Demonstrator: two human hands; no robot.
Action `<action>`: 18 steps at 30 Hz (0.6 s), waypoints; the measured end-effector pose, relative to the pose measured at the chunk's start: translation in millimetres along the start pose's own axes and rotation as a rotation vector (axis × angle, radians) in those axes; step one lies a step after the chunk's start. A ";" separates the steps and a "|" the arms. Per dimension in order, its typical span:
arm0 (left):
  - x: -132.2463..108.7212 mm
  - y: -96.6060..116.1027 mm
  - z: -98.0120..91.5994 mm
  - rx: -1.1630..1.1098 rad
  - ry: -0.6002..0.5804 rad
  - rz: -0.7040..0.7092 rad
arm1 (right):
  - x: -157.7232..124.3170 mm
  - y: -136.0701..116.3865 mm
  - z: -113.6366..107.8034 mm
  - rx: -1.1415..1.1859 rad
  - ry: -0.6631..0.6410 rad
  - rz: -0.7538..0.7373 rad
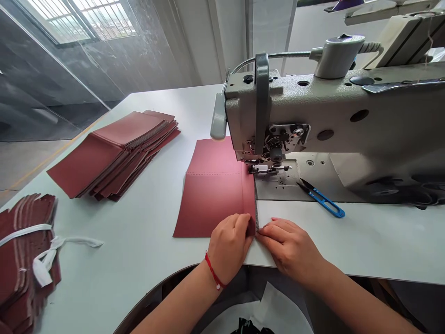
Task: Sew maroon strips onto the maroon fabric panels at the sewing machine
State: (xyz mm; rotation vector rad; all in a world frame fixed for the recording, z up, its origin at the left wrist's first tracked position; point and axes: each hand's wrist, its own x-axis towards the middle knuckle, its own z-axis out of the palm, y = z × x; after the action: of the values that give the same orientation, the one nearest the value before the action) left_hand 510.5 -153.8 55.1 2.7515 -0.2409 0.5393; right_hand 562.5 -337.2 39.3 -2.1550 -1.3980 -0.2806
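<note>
A dark red leather-like panel (212,202) lies flat on the table, with its right edge running up under the presser foot (267,170) of the sewing machine (292,109). A stitched line crosses the panel. Near its front right corner, my left hand (230,243) is closed on the panel, fingers curled at the edge. My right hand (292,248) pinches the same edge from the right side, close to my left fingertips. A narrow grey strip (257,213) shows along that edge between the hands. What lies beneath the fingers is hidden.
A stack of similar red panels (114,153) sits to the left. A bundle of red pieces (28,260), tied with a white strip (52,250), lies at the near left. Blue thread snips (323,200) rest by the machine bed. The table (139,246) has a curved front cutout.
</note>
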 end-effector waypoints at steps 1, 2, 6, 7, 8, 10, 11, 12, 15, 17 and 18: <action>-0.1 0.6 -0.2 0.030 0.014 0.041 | -0.1 -0.7 -0.1 0.004 -0.003 0.003; -0.3 0.9 -0.3 0.055 0.029 0.093 | -0.2 -1.2 -0.4 0.008 -0.005 0.008; -0.5 -0.1 -1.1 0.121 0.074 0.316 | -1.6 -1.7 -2.1 0.040 -0.011 0.015; -0.1 -0.3 -2.0 0.153 0.075 0.356 | -2.1 -1.4 -2.4 0.047 -0.018 0.014; 0.5 -0.4 -3.3 0.187 0.071 0.395 | -2.6 -1.0 -2.6 0.052 -0.020 0.011; 2.1 -0.1 -6.4 0.250 0.062 0.460 | -3.4 -0.1 -3.1 0.059 -0.022 0.004; 2.9 0.1 -7.9 0.270 0.062 0.483 | -3.6 0.1 -3.3 0.064 -0.021 0.005; 3.6 0.3 -9.2 0.278 0.065 0.497 | -3.9 0.1 -3.5 0.069 -0.021 0.007; 5.1 0.8 -10.8 0.267 0.062 0.495 | -4.6 -0.9 -3.5 0.088 -0.029 0.024; 5.6 1.0 -10.3 0.278 0.041 0.493 | -5.2 -1.7 -3.1 0.101 -0.046 0.036; 5.7 1.1 -9.9 0.290 0.028 0.499 | -5.3 -1.8 -3.1 0.106 -0.056 0.039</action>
State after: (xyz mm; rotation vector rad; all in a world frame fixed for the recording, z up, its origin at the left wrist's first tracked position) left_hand 512.1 -152.0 66.4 2.9559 -0.9238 0.7889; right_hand 558.9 -342.5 40.1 -2.1158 -1.3680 -0.1296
